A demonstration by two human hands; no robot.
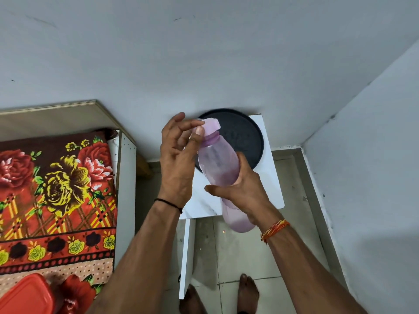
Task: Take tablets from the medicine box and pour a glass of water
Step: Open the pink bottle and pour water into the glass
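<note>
Grey walls point(204, 53) meet in a corner to the right, and the bed point(56, 189) takes up the left side under a red and yellow rose-print cover, with a plywood headboard point(56, 114) against the wall. Pale floor tiles point(272, 257) run between the bed and the right-hand wall. One small white table point(269, 177) stands against the far wall. On it lies one dark round tray point(244, 137), which covers most of the top.

Above the table's front edge is the single purple bottle point(217, 164), tilted with its neck towards the wall (its frosted sides hide any water level). It blocks the near left part of the tray. The right hand point(244, 189) is wrapped round its lower body. The left hand point(176, 159) pinches the cap point(212, 126) between thumb and forefinger, its other fingers spread loose.

One red box point(25, 295) with its lid on lies on the bed's near corner, well apart from the table. Two bare feet point(248, 291) stand on the tiles. There are two wrist threads, a black thread point(169, 202) on the left and an orange thread point(274, 230) on the right.
</note>
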